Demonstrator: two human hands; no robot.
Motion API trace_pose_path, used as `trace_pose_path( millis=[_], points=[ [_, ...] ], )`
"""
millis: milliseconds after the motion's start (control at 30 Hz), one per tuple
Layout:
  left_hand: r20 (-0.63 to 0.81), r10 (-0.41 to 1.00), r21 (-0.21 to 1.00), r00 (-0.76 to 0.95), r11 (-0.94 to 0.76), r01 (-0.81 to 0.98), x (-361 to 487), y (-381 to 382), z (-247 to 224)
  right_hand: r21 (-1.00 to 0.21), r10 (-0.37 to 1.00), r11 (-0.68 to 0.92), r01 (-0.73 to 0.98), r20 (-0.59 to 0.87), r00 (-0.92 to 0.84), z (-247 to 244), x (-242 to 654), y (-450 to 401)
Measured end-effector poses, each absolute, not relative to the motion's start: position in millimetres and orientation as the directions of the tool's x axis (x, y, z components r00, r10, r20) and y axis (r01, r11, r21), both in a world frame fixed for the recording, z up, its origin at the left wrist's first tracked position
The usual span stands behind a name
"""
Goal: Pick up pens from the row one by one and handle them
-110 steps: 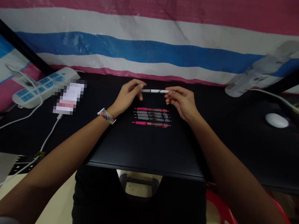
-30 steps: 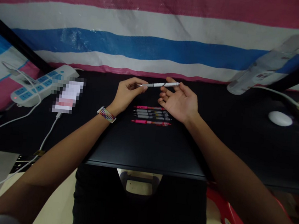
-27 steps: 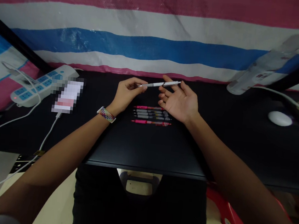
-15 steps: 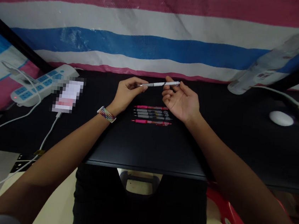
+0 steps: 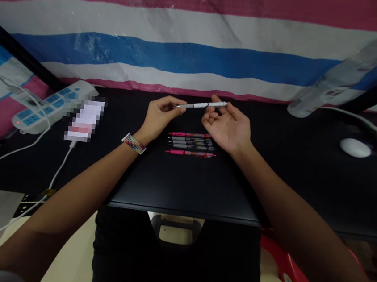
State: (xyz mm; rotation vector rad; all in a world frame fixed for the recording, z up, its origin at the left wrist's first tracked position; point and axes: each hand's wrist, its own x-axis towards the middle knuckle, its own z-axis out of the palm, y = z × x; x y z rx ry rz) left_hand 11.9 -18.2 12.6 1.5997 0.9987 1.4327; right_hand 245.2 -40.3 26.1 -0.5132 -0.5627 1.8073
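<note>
Left hand point(image 5: 158, 116) pinching white pen point(image 5: 199, 105); right hand point(image 5: 229, 127) at pen's end

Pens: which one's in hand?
The white pen, the only white one, pinched in the left hand. The pink pens and grey pens lie on the black table.

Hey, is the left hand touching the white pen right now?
Touching: the head view shows the left hand pinching the white pen by its grey end.

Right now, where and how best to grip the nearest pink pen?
I'd pinch the nearest pink pen mid-barrel, from above and the near side: it's slim, lies crosswise on the black desk, grey pens close behind.
</note>
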Motion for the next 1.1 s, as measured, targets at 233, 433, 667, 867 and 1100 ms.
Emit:
trace_pose_path(
  millis=[233,433,667,867,1100],
  points=[
    [0.419,0.904,0.904,0.078,-0.424,0.06,10.9,-17.7,11.8,-0.593,0.962,-0.252,-0.765,-0.07,-0.263,28.9,245.0,-42.7],
    [0.424,0.902,0.902,0.084,-0.429,0.044,10.8,-17.3,10.1,-0.568,0.963,-0.268,-0.778,-0.13,-0.237,30.2,243.2,-42.2],
    [0.396,0.916,0.914,0.07,-0.4,0.064,10.4,-17.0,11.4,-0.583,0.965,-0.249,-0.773,-0.083,-0.249,28.9,243.5,-41.7],
    [0.409,0.909,0.909,0.08,-0.413,0.055,9.8,-16.3,10.6,-0.585,0.968,-0.232,-0.777,-0.063,-0.242,25.2,243.9,-40.6],
    [0.407,0.91,0.909,0.081,-0.412,0.063,9.6,-16.4,10.7,-0.598,0.966,-0.243,-0.763,-0.074,-0.249,27.7,243.8,-42.4]
  ],
)
